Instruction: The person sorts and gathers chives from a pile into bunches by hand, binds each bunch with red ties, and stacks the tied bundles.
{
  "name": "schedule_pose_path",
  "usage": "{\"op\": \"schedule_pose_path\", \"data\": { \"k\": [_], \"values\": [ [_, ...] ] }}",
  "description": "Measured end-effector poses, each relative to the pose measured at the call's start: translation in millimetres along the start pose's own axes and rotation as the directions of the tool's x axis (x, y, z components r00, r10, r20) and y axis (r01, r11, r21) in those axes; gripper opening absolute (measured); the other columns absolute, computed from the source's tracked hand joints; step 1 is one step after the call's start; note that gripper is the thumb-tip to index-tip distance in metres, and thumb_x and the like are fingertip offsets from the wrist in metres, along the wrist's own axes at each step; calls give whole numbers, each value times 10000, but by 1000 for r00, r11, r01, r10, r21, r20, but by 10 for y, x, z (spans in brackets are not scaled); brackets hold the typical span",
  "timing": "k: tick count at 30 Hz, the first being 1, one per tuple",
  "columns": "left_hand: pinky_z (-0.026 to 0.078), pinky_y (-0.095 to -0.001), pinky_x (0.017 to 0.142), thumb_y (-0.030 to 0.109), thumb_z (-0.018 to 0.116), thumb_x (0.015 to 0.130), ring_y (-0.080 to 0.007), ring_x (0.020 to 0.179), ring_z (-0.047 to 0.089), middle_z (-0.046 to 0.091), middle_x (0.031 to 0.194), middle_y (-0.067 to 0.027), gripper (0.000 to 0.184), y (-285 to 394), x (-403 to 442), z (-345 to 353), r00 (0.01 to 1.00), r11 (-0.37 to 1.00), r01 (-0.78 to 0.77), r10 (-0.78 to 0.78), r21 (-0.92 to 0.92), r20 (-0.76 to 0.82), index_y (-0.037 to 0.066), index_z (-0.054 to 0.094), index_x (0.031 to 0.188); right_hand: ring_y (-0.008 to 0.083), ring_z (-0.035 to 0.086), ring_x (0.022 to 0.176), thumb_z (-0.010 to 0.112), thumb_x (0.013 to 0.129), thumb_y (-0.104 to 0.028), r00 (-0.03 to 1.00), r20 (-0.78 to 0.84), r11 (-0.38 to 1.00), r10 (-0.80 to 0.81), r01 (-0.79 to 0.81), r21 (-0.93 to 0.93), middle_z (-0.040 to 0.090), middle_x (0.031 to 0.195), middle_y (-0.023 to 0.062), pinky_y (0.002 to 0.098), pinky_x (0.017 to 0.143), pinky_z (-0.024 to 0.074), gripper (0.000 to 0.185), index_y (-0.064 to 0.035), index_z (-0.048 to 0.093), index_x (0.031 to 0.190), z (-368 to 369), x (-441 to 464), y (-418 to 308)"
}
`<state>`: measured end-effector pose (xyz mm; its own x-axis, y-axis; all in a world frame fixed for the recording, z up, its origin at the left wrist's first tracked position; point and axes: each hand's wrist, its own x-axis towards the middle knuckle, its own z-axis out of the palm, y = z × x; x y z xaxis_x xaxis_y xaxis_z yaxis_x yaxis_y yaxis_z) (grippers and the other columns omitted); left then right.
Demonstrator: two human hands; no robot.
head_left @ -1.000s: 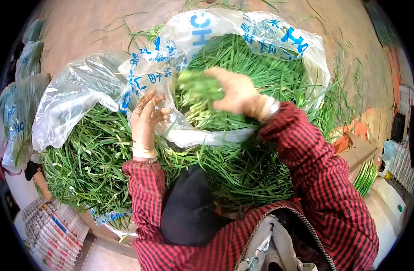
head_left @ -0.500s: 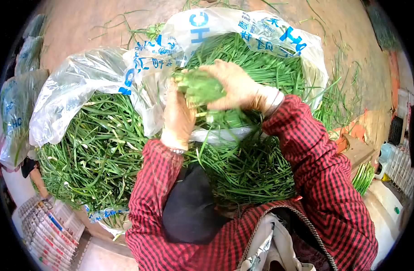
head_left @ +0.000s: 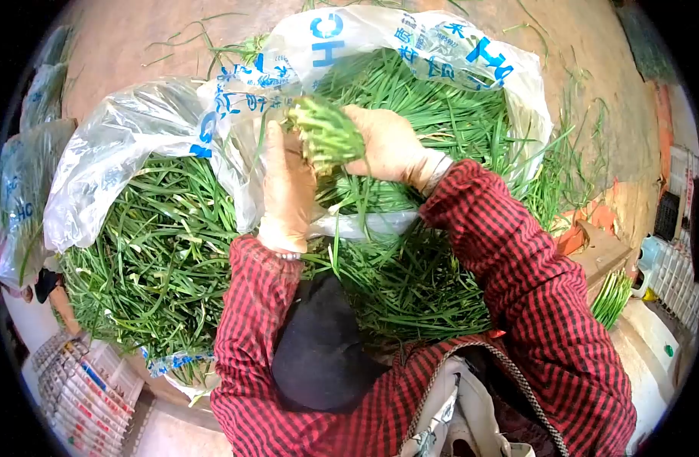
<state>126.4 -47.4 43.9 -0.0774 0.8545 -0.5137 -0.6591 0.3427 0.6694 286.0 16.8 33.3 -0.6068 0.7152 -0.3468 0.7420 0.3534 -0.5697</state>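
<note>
My right hand (head_left: 391, 145) is wrapped round a bunch of chives (head_left: 326, 135), with the pale cut ends turned toward my left hand. Upright beside those ends is my left hand (head_left: 285, 190), its fingers stretched out and the palm facing the bunch. Whether the palm touches the stems I cannot tell. Just beyond and below my hands, a clear plastic bag (head_left: 528, 114) with blue print holds long green chives (head_left: 441, 99) laid mostly lengthwise.
To the left is a large tangled heap of chives (head_left: 159, 251), partly edged by another clear bag (head_left: 98, 160). More loose chives (head_left: 418, 289) lie close to my body. Filled plastic bags (head_left: 29, 190) stand at far left. A small chive bundle (head_left: 613, 297) is at right.
The bunch was blurred by motion and is now sharper, with its cut ends tilted toward my left hand. My left hand has shifted slightly left; my right forearm has moved slightly left too.
</note>
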Motion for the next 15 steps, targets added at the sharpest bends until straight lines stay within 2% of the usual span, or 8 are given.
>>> {"op": "schedule_pose_path", "data": {
  "k": [2,3,5,6,8,10,12,15],
  "values": [
    [331,-404,1070,460,396,1000,-258,1203,491,516,1336,-129,607,13,67,-186,998,1000,10,-8,-26,62,9,383,1406,283,583,1116,784,642,-334,972,55,945,229,-236,228,605,1212,139,434,980,457,845,-85,428,1367,-120,-37,87],
    [263,-385,1109,429,429,995,-267,1288,427,466,1397,-132,598,20,89,-296,994,1000,-9,11,-19,112,9,375,1417,266,598,1086,768,676,-291,969,-122,923,214,-160,349,637,1160,119,427,951,480,771,-84,450,1348,-151,-72,167],
    [270,-370,1106,399,438,992,-267,1314,405,438,1424,-130,581,-60,124,-378,999,995,12,-16,99,36,5,377,1415,205,598,1028,710,763,-205,972,-160,677,172,1,736,630,1123,94,377,918,487,565,-78,522,1281,-353,-250,381],
    [277,-355,1103,369,448,990,-267,1340,383,410,1451,-128,565,-90,144,-392,998,976,45,-37,211,-43,1,379,1413,183,597,1003,693,783,-169,969,-195,569,152,75,819,627,1097,83,357,901,490,502,-76,547,1254,-456,-303,462],
    [267,-324,1114,37,553,854,-225,1361,365,412,1452,-131,592,-154,169,-416,998,959,8,-26,285,61,-1,379,1419,149,592,939,699,778,-143,914,-279,495,296,103,863,625,1010,34,318,878,483,428,-69,593,1186,-598,-413,547],
    [268,-331,1123,-20,557,792,-244,1366,356,397,1459,-143,671,-245,127,-420,983,844,-136,49,518,179,9,360,1432,138,589,923,709,766,-124,899,-272,333,342,154,930,620,988,17,279,878,462,427,-65,600,1174,-629,-489,633],
    [239,-385,1149,120,688,746,-330,1379,321,355,1463,-206,832,-267,105,-396,891,253,-452,93,855,444,-4,273,1457,132,581,915,720,762,-134,897,-298,413,327,148,899,616,995,15,278,866,461,432,-60,599,1171,-615,-446,682],
    [220,-420,1148,437,821,643,-395,1384,260,321,1459,-246,1074,-390,42,-345,843,-299,-514,-3,804,538,16,267,1460,129,576,918,752,746,-171,927,-253,482,277,95,871,620,1022,21,283,868,461,448,-48,602,1150,-541,-352,586]
  ]
}}
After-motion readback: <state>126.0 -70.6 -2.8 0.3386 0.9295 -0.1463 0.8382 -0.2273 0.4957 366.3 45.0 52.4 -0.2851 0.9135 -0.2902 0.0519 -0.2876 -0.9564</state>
